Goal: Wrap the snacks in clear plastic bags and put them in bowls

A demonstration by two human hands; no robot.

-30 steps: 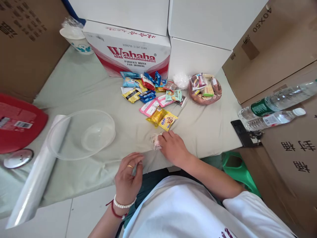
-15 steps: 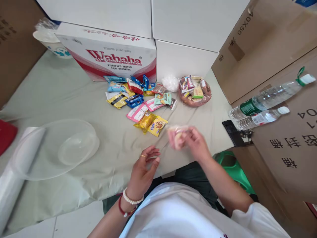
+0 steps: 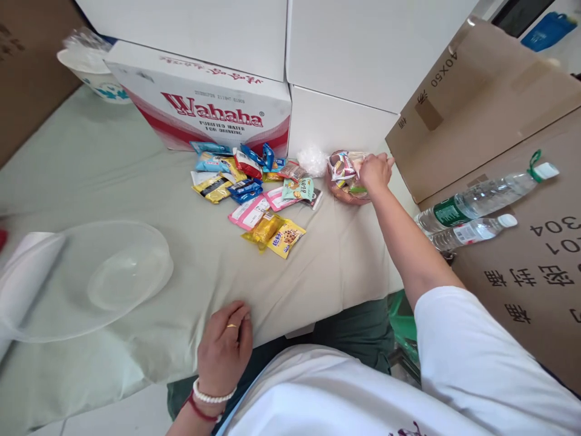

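Observation:
My right hand (image 3: 376,171) reaches into the round brown bowl (image 3: 348,197) at the back right of the table. Its fingers are curled over the bowl's far right side, and whatever they grip is hidden. Wrapped snacks fill the bowl, among them a purple-and-white packet (image 3: 341,166). Near the front edge of the table rests my left hand (image 3: 226,342), fingers folded in and nothing visible in them. Between the hands lies a pile of snack packets, with a yellow cookie packet (image 3: 287,237), an amber packet (image 3: 264,229) and a pink-and-white packet (image 3: 249,212) closest to me.
A clear plastic basin (image 3: 158,260) sits at left beside a white roll (image 3: 34,266). Behind the snacks stand a Wahaha carton (image 3: 209,109) and white boxes (image 3: 340,121). Two water bottles (image 3: 485,194) and cardboard boxes (image 3: 454,121) are at right; paper cups (image 3: 97,75) stand back left.
My right hand has moved from the front of the table, where it held a pinkish wrapped snack, forward to the bowl. My left hand has drawn back to the left and its fingers have curled in.

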